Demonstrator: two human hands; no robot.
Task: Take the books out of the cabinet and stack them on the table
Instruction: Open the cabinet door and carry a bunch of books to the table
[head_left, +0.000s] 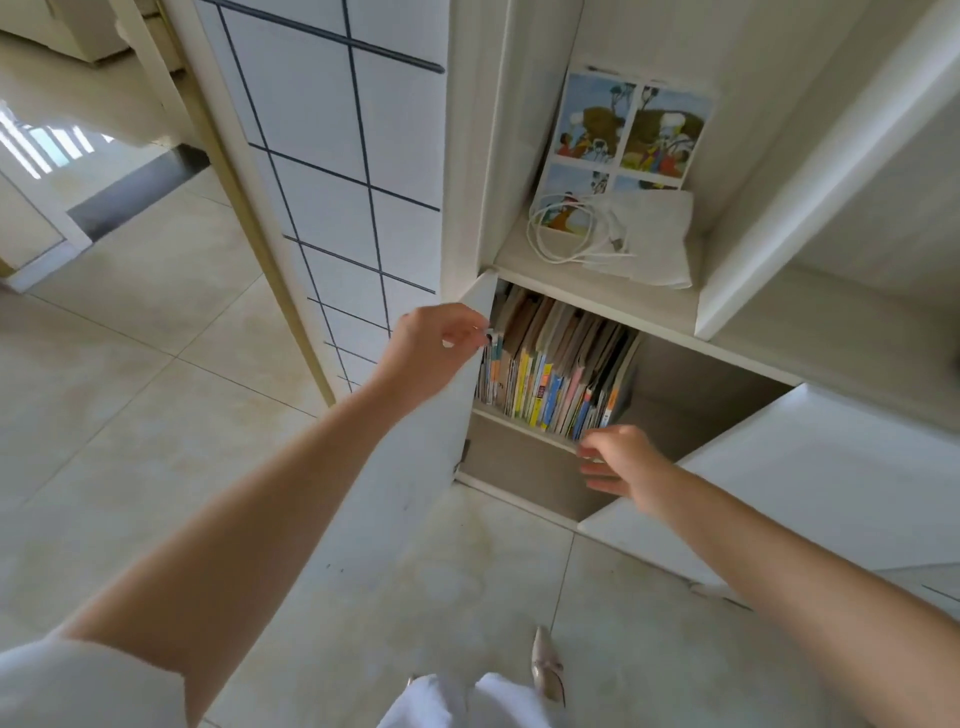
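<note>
Books (550, 364) upright in cabinet (701, 410), left part of its upper shelf; doors (415, 493) open either side. Open shelf above: picture book (623, 140) behind cable (566, 228), papers (660, 239) right.

No legible text on book spines (550, 384)

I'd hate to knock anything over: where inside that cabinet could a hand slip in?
Free: the bare shelf to the right of the books, where the right hand is reaching, and the compartment below. Crowded: the left side, packed with books behind the door edge the left hand holds.
</note>
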